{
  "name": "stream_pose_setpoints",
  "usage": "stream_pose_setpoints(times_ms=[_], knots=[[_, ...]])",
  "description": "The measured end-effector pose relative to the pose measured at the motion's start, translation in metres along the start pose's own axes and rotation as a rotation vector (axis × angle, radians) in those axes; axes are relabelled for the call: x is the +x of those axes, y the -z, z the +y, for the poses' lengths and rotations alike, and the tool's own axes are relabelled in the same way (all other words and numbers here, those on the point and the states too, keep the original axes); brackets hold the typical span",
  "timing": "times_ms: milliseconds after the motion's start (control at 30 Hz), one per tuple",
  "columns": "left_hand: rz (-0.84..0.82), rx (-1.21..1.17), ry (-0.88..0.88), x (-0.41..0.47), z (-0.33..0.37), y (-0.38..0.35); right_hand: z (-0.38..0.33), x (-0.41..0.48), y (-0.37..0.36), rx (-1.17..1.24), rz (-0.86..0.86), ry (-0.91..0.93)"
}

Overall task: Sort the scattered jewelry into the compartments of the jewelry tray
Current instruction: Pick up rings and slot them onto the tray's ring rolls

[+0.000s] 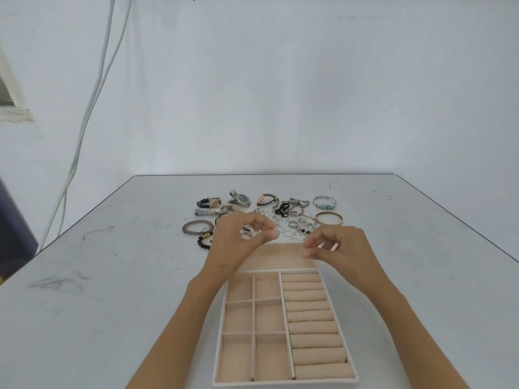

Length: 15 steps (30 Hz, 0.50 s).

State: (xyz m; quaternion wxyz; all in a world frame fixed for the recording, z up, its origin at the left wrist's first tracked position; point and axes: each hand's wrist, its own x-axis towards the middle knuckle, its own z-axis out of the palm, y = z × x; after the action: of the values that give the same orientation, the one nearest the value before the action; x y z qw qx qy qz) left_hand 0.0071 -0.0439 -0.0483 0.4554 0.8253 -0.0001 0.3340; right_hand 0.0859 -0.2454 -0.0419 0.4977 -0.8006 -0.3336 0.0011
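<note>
Since every compartment of the beige velvet jewelry tray (280, 384) looks empty, sorting seems barely begun. Scattered metal-and-bead jewelry (292, 213) lies on the grey table (112, 276) just beyond it. Left hand (241, 240) and right hand (339, 248) hover over its far end, fingertips pinched; whether either grip holds a piece I cannot tell. A delicate pick comes next.

The jewelry tray (280, 384) is pale beige throughout, the worktop (98, 276) is light grey with dark scuff marks, the beaded bracelet (196, 227) is smoky brown, the bead strand (202, 242) beside it is black, the bangle (329, 218) is gold-toned, the silver bracelet (325, 204) carries turquoise beads, and the wristwatch (242, 198) dial is dark.
</note>
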Motion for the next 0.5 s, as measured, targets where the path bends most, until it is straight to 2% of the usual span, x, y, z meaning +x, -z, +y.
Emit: stream_pose_setpoints(times_ms=[200, 500], knots=[[-0.119, 0.075, -0.033, -0.003, -0.002, -0.007, 0.003, -0.011, 0.006, -0.04, -0.072, -0.013], [-0.118, 0.107, -0.038, -0.005, -0.003, -0.004, 0.008, -0.016, 0.006, -0.142, -0.179, 0.037]])
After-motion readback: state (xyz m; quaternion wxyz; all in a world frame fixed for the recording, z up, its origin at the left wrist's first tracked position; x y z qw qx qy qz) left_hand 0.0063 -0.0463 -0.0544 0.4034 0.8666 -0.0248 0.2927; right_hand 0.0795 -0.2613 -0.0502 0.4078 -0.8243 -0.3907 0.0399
